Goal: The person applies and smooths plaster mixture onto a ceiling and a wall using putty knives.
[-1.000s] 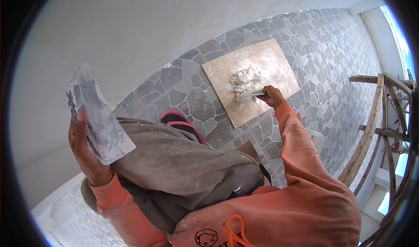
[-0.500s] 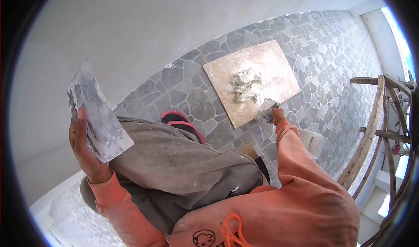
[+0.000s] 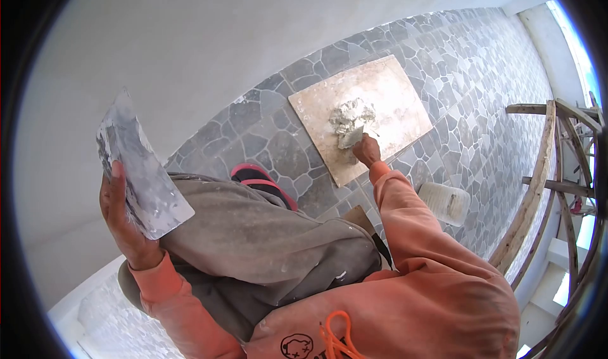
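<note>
My left hand grips a wide metal plate smeared with plaster, tilted upright beside my knee at the left. Out in front, my right hand is closed round a small putty knife; its handle is hidden in my fingers. The blade touches the near side of a lumpy pile of whitish plaster. That pile lies on a square beige board, which rests on the stone floor.
A pale wall rises on the left and ahead. Right of my right forearm stands a translucent container. Wooden poles form a frame at the right. A foot in a black and pink sandal is on the stone floor.
My right hand has moved left from the board's near right corner to the plaster pile, taking the putty knife along. My left hand and the metal plate have barely moved.
</note>
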The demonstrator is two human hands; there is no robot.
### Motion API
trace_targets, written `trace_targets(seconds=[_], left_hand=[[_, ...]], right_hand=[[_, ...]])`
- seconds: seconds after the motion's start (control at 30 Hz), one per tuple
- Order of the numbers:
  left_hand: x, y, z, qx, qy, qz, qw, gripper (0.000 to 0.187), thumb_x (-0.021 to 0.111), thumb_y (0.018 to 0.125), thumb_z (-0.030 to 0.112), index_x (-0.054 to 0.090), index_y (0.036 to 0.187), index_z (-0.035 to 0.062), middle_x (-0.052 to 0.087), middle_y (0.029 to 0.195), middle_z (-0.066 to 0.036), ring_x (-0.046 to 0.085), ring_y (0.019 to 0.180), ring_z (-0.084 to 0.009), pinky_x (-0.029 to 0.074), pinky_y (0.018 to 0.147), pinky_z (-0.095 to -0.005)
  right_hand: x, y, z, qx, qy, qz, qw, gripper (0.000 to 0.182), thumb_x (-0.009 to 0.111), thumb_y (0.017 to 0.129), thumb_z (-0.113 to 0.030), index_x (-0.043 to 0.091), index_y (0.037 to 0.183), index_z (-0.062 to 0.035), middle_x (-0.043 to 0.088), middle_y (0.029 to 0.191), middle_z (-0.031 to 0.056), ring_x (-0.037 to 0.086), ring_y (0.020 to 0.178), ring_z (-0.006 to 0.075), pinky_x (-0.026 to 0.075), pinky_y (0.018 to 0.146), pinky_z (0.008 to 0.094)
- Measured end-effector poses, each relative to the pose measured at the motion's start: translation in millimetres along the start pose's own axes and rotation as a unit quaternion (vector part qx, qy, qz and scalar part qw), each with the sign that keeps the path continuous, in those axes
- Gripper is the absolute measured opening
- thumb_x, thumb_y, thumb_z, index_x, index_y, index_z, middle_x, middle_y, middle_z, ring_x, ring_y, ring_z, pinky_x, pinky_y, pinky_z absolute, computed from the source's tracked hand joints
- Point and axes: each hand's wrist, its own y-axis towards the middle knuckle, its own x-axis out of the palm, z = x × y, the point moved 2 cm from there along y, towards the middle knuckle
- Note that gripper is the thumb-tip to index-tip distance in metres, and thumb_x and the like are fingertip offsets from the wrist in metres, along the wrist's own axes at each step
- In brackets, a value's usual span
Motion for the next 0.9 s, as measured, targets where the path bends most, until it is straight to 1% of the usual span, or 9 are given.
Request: trace_targets(seconds=[0.07, 0.2, 0.3, 0.43, 0.53, 0.6, 0.67, 0.73, 0.9], left_hand=[[2.8, -0.5, 0.1, 0.004, 0.005, 0.03, 1.0, 0.041, 0.059, 0.096, 0.026, 0.056, 0.124, -0.005, 0.062, 0.106, -0.008, 0.06, 0.094, -0.0141, 0.047, 0.083, -0.0266], [-11.0, 0.7, -1.1, 0.001, -0.001, -0.003, 1.0, 0.039, 0.056, 0.098, 0.024, 0.056, 0.126, -0.0041, 0.061, 0.109, -0.007, 0.058, 0.099, -0.0147, 0.045, 0.088, -0.0281], [-13.3, 0.4, -2.2, -0.001, -0.005, -0.018, 1.0, 0.039, 0.056, 0.099, 0.024, 0.056, 0.125, -0.0038, 0.061, 0.109, -0.007, 0.059, 0.099, -0.0145, 0.046, 0.087, -0.0278], [-16.6, 0.1, -4.3, 0.009, 0.014, 0.003, 1.0, 0.038, 0.057, 0.098, 0.026, 0.058, 0.121, -0.0038, 0.063, 0.104, -0.007, 0.059, 0.093, -0.0123, 0.047, 0.08, -0.0262], [-7.3, -1.3, 0.0, 0.01, 0.002, 0.021, 1.0, 0.037, 0.058, 0.097, 0.026, 0.058, 0.12, -0.004, 0.064, 0.101, -0.006, 0.06, 0.089, -0.0114, 0.048, 0.077, -0.0254], [-7.4, -3.6, 0.7, 0.008, 0.001, 0.014, 1.0, 0.037, 0.057, 0.098, 0.025, 0.057, 0.12, -0.0041, 0.064, 0.101, -0.006, 0.06, 0.088, -0.0114, 0.048, 0.078, -0.0253], [-13.5, -2.8, -1.7, 0.008, 0.011, -0.009, 1.0, 0.037, 0.057, 0.098, 0.025, 0.057, 0.12, -0.0041, 0.064, 0.101, -0.006, 0.06, 0.088, -0.0115, 0.048, 0.078, -0.0251], [-13.0, -3.6, -1.0, 0.008, 0.008, 0.011, 1.0, 0.035, 0.057, 0.098, 0.025, 0.059, 0.12, -0.0021, 0.063, 0.1, -0.005, 0.059, 0.087, -0.011, 0.047, 0.076, -0.0256], [-7.9, -4.5, 0.6, 0.004, 0.009, 0.019, 1.0, 0.033, 0.059, 0.097, 0.025, 0.06, 0.119, -0.0009, 0.063, 0.098, -0.003, 0.059, 0.086, -0.0111, 0.047, 0.074, -0.0257]], right_hand=[[-6.7, -4.1, -25.0, 0.006, -0.115, -0.083, 0.99, 0.023, 0.049, 0.079, -0.007, 0.063, 0.091, 0.006, 0.065, 0.086, 0.0301, 0.065, 0.082, 0.0456, 0.053, 0.074, 0.0489], [-48.4, -17.8, -44.1, -0.017, -0.202, -0.054, 0.978, 0.025, 0.058, 0.078, -0.008, 0.061, 0.1, 0.0037, 0.062, 0.102, 0.0222, 0.065, 0.091, 0.038, 0.054, 0.074, 0.0463], [-17.3, -36.3, -14.9, -0.193, -0.315, -0.015, 0.929, 0.023, 0.055, 0.08, -0.005, 0.06, 0.1, 0.003, 0.06, 0.1, 0.0197, 0.062, 0.093, 0.0343, 0.053, 0.071, 0.0459], [-52.3, -36.8, -3.9, -0.219, -0.286, -0.092, 0.928, 0.032, 0.056, 0.077, -0.002, 0.062, 0.108, -0.0014, 0.06, 0.1, 0.0158, 0.06, 0.094, 0.0329, 0.052, 0.071, 0.0454], [-91.3, -15.7, 18.9, -0.051, -0.106, -0.022, 0.993, 0.03, 0.052, 0.078, -0.003, 0.064, 0.105, 0.0021, 0.067, 0.099, 0.0251, 0.065, 0.092, 0.0421, 0.051, 0.083, 0.0482], [-100.5, 10.5, 68.2, 0.045, 0.005, -0.024, 0.999, 0.029, 0.056, 0.079, -0.01, 0.063, 0.102, 0.0057, 0.068, 0.085, 0.0245, 0.067, 0.076, 0.0381, 0.052, 0.067, 0.0449], [-109.7, 18.5, 100.5, 0.118, 0.071, -0.006, 0.99, 0.029, 0.055, 0.074, -0.016, 0.067, 0.089, 0.0052, 0.067, 0.08, 0.0262, 0.067, 0.075, 0.0389, 0.052, 0.068, 0.0439], [-71.4, 43.1, 183.1, 0.099, 0.012, 0.007, 0.995, 0.03, 0.056, 0.074, -0.017, 0.068, 0.092, 0.0042, 0.068, 0.08, 0.0266, 0.068, 0.076, 0.0397, 0.052, 0.068, 0.0438], [-43.2, 41.3, 163.3, 0.057, 0.038, -0.014, 0.998, 0.032, 0.058, 0.076, -0.022, 0.068, 0.094, 0.0028, 0.068, 0.086, 0.0292, 0.068, 0.083, 0.0404, 0.052, 0.073, 0.0441]])
